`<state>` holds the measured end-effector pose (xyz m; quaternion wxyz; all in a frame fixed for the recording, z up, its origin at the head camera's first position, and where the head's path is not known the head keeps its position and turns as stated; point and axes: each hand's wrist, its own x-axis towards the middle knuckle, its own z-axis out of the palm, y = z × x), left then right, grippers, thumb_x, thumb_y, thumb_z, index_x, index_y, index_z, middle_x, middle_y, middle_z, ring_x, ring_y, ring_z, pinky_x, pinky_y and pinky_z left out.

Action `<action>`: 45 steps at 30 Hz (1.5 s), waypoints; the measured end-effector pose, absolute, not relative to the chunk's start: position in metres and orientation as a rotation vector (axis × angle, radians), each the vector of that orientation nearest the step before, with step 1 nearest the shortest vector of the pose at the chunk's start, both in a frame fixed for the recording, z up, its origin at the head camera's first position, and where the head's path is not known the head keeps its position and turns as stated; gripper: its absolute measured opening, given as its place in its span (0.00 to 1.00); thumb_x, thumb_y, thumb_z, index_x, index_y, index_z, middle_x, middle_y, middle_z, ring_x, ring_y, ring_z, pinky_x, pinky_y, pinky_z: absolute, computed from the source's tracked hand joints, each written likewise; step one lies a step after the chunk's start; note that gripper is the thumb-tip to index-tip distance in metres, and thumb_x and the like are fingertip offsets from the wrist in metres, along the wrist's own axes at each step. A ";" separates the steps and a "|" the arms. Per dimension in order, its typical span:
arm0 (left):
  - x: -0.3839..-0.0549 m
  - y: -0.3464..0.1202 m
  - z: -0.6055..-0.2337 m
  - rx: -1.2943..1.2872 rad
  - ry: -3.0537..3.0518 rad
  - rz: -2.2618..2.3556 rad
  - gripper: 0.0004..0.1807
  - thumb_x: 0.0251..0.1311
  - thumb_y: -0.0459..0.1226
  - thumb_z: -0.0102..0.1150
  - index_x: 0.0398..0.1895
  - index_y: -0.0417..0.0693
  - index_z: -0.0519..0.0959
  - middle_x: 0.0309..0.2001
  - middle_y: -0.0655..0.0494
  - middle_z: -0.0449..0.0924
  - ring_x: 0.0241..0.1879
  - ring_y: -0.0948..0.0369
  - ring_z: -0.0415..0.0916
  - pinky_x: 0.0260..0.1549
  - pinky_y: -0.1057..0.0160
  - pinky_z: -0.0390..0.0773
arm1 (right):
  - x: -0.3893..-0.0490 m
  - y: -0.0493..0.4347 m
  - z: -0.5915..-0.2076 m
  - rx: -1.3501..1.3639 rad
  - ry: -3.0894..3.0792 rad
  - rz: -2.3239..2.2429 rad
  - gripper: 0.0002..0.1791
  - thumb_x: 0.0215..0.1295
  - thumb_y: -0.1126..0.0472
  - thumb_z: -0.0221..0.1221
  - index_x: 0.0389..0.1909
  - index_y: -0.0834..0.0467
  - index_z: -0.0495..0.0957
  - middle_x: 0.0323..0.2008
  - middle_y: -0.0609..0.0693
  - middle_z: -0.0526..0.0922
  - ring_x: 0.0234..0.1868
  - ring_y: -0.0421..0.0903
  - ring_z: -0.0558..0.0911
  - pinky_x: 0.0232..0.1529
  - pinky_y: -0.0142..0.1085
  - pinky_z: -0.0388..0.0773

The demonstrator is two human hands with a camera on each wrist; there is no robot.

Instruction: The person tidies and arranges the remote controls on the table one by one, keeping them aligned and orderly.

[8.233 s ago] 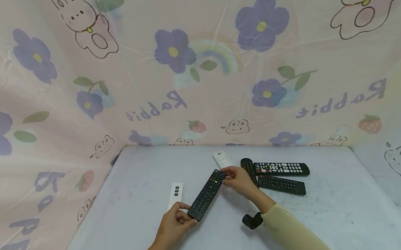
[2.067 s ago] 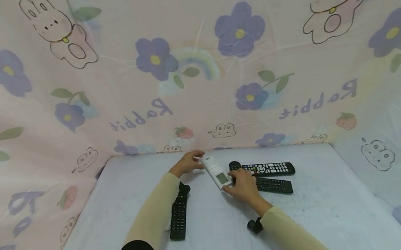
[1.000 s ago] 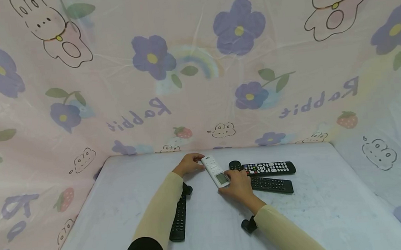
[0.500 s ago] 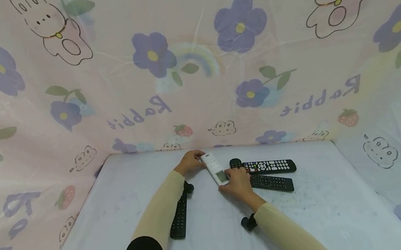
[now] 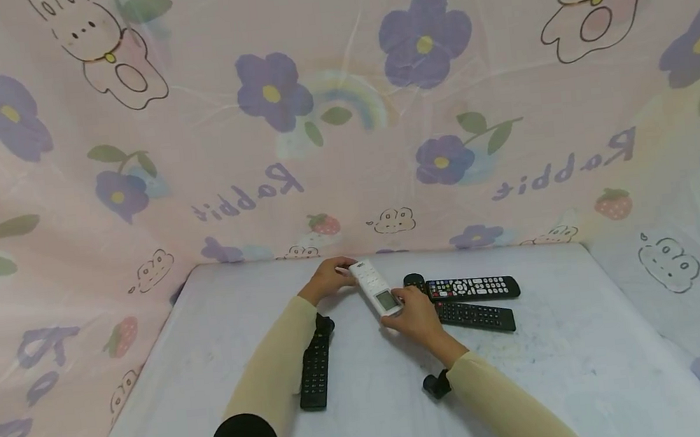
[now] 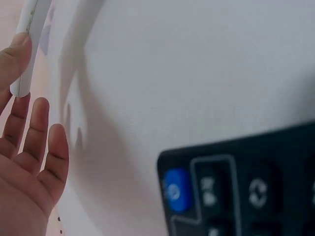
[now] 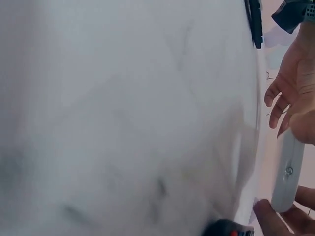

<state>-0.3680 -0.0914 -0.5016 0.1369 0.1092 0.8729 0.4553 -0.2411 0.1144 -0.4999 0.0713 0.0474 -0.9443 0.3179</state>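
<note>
Both hands hold a white remote control (image 5: 374, 288) with a small screen and pale buttons. It slants between them near the back of the table. My left hand (image 5: 328, 279) pinches its far end; in the left wrist view the thumb lies along the white remote's edge (image 6: 30, 54). With thumb and fingers, my right hand (image 5: 419, 314) grips the near end beside the screen. The right wrist view shows the white remote's end (image 7: 288, 172) between the right fingertips (image 7: 268, 216). Its shadow falls on the cloth apart from it, so it looks raised.
A black remote (image 5: 316, 373) lies beside my left forearm, a sliver of white showing at its edge. Right of my right hand are a black remote with white buttons (image 5: 473, 288), another black remote (image 5: 476, 316) and a partly hidden black one (image 5: 415, 280). Patterned cloth (image 5: 343, 142) walls the white table.
Earlier both hands held a black remote; it now lies at the left, where a small white remote lay. Both hands hold the larger white remote, barely moved over the last second.
</note>
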 end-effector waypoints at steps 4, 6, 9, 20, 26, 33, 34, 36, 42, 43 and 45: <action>-0.367 -0.094 -0.500 0.276 2.489 1.356 0.25 0.53 0.37 0.70 0.56 0.55 0.78 0.56 0.53 0.76 0.50 0.55 0.75 0.43 0.59 0.78 | -0.241 0.114 -0.502 0.169 -2.785 1.058 0.35 0.44 0.55 0.73 0.54 0.66 0.77 0.50 0.62 0.79 0.45 0.53 0.80 0.45 0.46 0.80; -0.367 -0.096 -0.501 0.257 2.458 1.379 0.24 0.53 0.38 0.69 0.56 0.55 0.78 0.56 0.53 0.76 0.50 0.55 0.75 0.41 0.60 0.78 | -0.241 0.114 -0.504 0.181 -2.764 1.111 0.34 0.44 0.56 0.73 0.54 0.67 0.77 0.50 0.61 0.79 0.45 0.52 0.79 0.45 0.45 0.80; -0.365 -0.099 -0.504 0.236 2.398 1.412 0.25 0.54 0.39 0.69 0.57 0.54 0.77 0.56 0.52 0.76 0.49 0.55 0.75 0.40 0.60 0.79 | -0.240 0.114 -0.505 0.181 -2.740 1.178 0.34 0.44 0.58 0.73 0.54 0.67 0.77 0.50 0.61 0.78 0.44 0.52 0.79 0.44 0.45 0.80; -0.351 -0.104 -0.498 0.246 2.314 1.457 0.28 0.53 0.37 0.68 0.59 0.48 0.73 0.51 0.48 0.77 0.41 0.57 0.76 0.34 0.59 0.79 | -0.233 0.119 -0.503 0.113 -2.755 1.302 0.36 0.44 0.57 0.74 0.58 0.60 0.76 0.54 0.59 0.78 0.45 0.50 0.79 0.43 0.42 0.80; -0.348 -0.110 -0.498 0.314 2.343 1.406 0.29 0.53 0.39 0.69 0.59 0.49 0.73 0.49 0.47 0.77 0.39 0.57 0.78 0.33 0.59 0.80 | -0.231 0.124 -0.503 0.165 -2.755 1.319 0.36 0.42 0.58 0.74 0.57 0.59 0.76 0.51 0.57 0.79 0.39 0.45 0.78 0.38 0.36 0.77; -0.343 -0.118 -0.494 0.444 2.375 1.338 0.33 0.53 0.40 0.70 0.64 0.53 0.70 0.46 0.49 0.77 0.38 0.58 0.75 0.31 0.62 0.78 | -0.226 0.131 -0.497 0.183 -2.745 1.391 0.37 0.43 0.63 0.73 0.60 0.57 0.74 0.54 0.58 0.76 0.39 0.45 0.77 0.38 0.34 0.76; -0.342 -0.119 -0.492 0.455 2.371 1.337 0.34 0.53 0.40 0.70 0.64 0.54 0.70 0.46 0.49 0.77 0.37 0.58 0.75 0.31 0.62 0.78 | -0.225 0.132 -0.497 0.179 -2.740 1.401 0.37 0.43 0.64 0.73 0.60 0.57 0.74 0.54 0.58 0.76 0.39 0.45 0.78 0.38 0.33 0.77; -0.340 -0.121 -0.490 0.483 2.370 1.328 0.35 0.53 0.40 0.70 0.66 0.54 0.68 0.44 0.49 0.76 0.36 0.59 0.74 0.30 0.63 0.77 | -0.225 0.134 -0.496 0.181 -2.734 1.422 0.37 0.44 0.65 0.72 0.60 0.58 0.73 0.53 0.58 0.76 0.39 0.45 0.78 0.38 0.33 0.77; -0.333 -0.129 -0.486 0.539 2.344 1.324 0.39 0.54 0.38 0.69 0.70 0.52 0.64 0.39 0.50 0.76 0.31 0.60 0.74 0.29 0.62 0.78 | -0.224 0.136 -0.493 0.212 -2.721 1.473 0.36 0.44 0.66 0.71 0.60 0.57 0.74 0.52 0.56 0.76 0.39 0.45 0.78 0.38 0.31 0.76; -0.332 -0.130 -0.485 0.541 2.334 1.336 0.39 0.54 0.38 0.69 0.70 0.51 0.64 0.37 0.51 0.76 0.30 0.61 0.74 0.28 0.62 0.78 | -0.225 0.137 -0.493 0.223 -2.712 1.487 0.36 0.44 0.67 0.71 0.60 0.57 0.74 0.52 0.57 0.76 0.39 0.44 0.78 0.38 0.31 0.76; -0.330 -0.133 -0.485 0.547 2.311 1.363 0.38 0.53 0.37 0.69 0.68 0.50 0.66 0.34 0.52 0.76 0.29 0.61 0.74 0.28 0.62 0.78 | -0.225 0.138 -0.493 0.249 -2.694 1.535 0.35 0.45 0.67 0.71 0.59 0.58 0.74 0.53 0.57 0.77 0.39 0.44 0.79 0.38 0.30 0.77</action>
